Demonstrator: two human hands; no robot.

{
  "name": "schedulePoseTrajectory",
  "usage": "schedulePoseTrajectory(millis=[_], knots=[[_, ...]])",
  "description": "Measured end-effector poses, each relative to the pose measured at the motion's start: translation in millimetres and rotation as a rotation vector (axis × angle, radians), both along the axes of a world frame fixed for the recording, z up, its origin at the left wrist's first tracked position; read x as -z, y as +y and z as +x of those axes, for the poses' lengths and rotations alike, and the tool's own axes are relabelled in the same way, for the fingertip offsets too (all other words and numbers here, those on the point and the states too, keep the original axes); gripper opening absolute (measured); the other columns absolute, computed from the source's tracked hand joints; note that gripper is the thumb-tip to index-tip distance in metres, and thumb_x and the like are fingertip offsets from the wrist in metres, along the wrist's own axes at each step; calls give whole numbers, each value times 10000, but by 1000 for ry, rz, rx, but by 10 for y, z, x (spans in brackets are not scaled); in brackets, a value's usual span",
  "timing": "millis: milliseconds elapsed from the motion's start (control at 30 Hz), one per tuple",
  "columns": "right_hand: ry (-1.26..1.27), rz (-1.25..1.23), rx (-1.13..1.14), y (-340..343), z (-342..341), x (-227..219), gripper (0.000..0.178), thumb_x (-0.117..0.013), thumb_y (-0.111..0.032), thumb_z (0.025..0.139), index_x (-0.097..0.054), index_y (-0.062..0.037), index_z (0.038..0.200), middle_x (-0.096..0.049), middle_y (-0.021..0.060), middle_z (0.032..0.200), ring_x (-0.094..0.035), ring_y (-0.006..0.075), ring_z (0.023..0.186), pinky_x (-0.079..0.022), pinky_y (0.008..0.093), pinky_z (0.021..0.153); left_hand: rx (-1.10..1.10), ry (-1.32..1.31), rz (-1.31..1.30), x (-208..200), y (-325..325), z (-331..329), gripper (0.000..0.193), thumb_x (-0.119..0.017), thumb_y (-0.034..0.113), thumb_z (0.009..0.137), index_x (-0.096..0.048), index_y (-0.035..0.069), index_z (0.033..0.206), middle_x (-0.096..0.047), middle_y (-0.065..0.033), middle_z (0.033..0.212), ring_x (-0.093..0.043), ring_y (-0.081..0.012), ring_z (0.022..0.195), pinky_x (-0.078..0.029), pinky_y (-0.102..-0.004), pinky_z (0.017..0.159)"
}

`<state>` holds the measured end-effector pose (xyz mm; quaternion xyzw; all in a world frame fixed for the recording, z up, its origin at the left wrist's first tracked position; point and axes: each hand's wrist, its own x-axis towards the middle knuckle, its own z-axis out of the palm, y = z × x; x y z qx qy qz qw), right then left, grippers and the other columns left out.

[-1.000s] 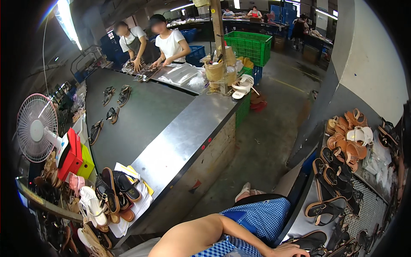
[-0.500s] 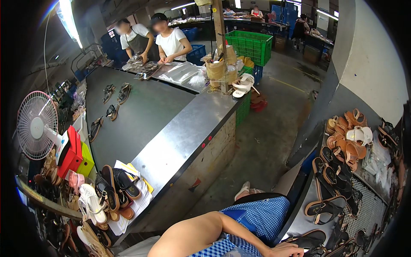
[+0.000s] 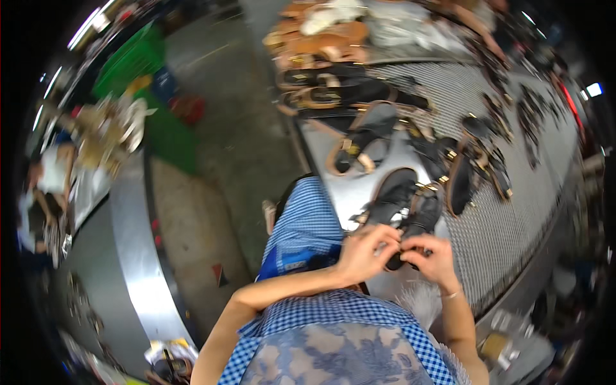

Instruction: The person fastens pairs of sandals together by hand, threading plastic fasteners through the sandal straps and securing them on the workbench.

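Observation:
In front of me on a metal tabletop lie two black sandals with gold-coloured buckles, a left one [image 3: 393, 194] and a right one [image 3: 423, 208]. My left hand [image 3: 367, 253] and my right hand [image 3: 435, 258] meet at the near end of the right-hand sandal. Thumb and fingers of each hand are pinched together on its dark strap. Motion blur and the fingers themselves hide the exact part they grip. Just beyond lies another black sandal [image 3: 366, 141] with a tan edge.
More black sandals [image 3: 462, 173] lie right of my hands, partly on a ribbed grey conveyor belt [image 3: 513, 212]. Tan sandals [image 3: 314, 38] are heaped at the far end. Leftward, across a floor aisle, stands a metal-edged workbench [image 3: 135, 244] beside a green crate [image 3: 167, 128].
My view has swung right, from the workbench to the sandal table. Both hands now show together, pinching a black sandal; earlier only one hand showed, at the lower edge.

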<state>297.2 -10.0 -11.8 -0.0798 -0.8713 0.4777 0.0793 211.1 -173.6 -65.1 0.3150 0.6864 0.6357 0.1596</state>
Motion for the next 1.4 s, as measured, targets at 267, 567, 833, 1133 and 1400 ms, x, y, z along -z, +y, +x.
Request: schedulePoseTrajectory(millis=[267, 567, 833, 1133, 1400], knots=[[208, 773, 532, 1342, -784, 467, 494, -722, -245, 704, -551, -62, 1129, -623, 120, 997, -603, 282, 875, -480, 366, 775, 325, 424, -493, -180, 524, -89, 790, -678, 310, 765, -242, 84, 1384, -621, -223, 923, -612, -325, 712, -482, -388, 565], [-229, 1359, 650, 2925, -736, 752, 352, -586, -115, 695, -648, -286, 997, -632, 8, 840, -584, 229, 790, -480, 367, 639, -436, -167, -66, -1168, -940, -827, 413, -627, -29, 738, -516, 15, 1134, -603, -76, 875, -599, -150, 793, -503, -261, 723], [475, 949, 806, 2906, -498, 237, 428, -552, -6, 650, -688, -222, 994, -660, -3, 812, -500, 192, 690, -445, 282, 646, -1701, 1123, 293, -1447, -3177, -1542, 348, -706, 62, 750, -512, -48, 1018, -597, -140, 964, -607, -232, 836, -539, -325, 682], [743, 1106, 387, 1723, -451, -376, 324, -621, -125, 627, -709, -177, 934, -653, -22, 776, -477, 173, 632, -428, 257, 571, -340, 277, 90, -630, -3, -1016, 435, -545, -49, 785, -502, 21, 1212, -544, -90, 1176, -556, -169, 999, -476, -254, 758], [753, 1261, 272, 1145, -494, -414, 374, -575, -87, 596, -713, -232, 912, -624, -67, 742, -477, 163, 629, -412, 259, 534, 307, -372, 60, -198, 656, -538, 699, -644, -14, 764, -305, 77, 1368, -459, -108, 1255, -461, -202, 1133, -422, -305, 909]])
